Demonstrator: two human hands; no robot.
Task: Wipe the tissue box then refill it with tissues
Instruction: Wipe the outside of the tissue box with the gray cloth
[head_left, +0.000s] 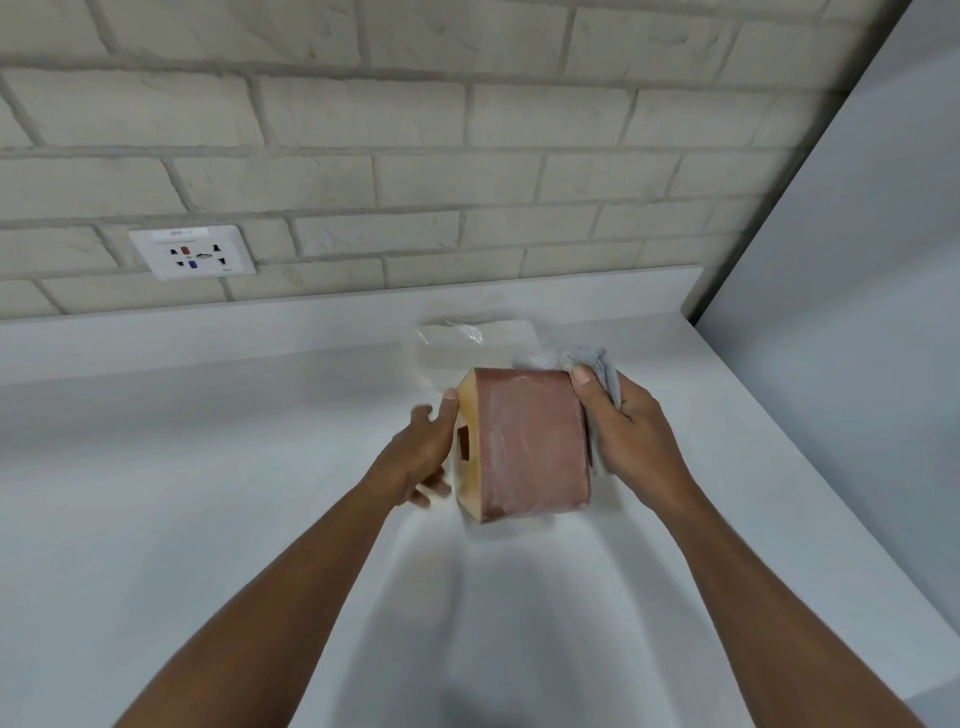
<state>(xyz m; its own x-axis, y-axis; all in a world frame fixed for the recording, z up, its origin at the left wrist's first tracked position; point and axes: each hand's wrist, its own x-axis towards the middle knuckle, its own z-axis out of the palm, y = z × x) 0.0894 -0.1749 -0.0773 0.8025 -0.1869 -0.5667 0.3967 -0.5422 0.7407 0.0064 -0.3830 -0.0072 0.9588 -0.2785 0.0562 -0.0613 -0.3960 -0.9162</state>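
Note:
A reddish-brown wooden tissue box (527, 441) with a pale wood end face and a small rectangular slot is held tilted above the white counter. My left hand (423, 449) touches its pale left end, fingers spread and blurred. My right hand (623, 431) presses a grey cloth (597, 364) against the box's right side, thumb over the top corner. Behind the box lies a clear plastic pack of white tissues (467, 345) on the counter.
The white counter (208, 493) runs back to a low upstand under a pale brick wall. A white power socket (192, 252) sits on the wall at left. A white panel (857, 260) closes off the right side.

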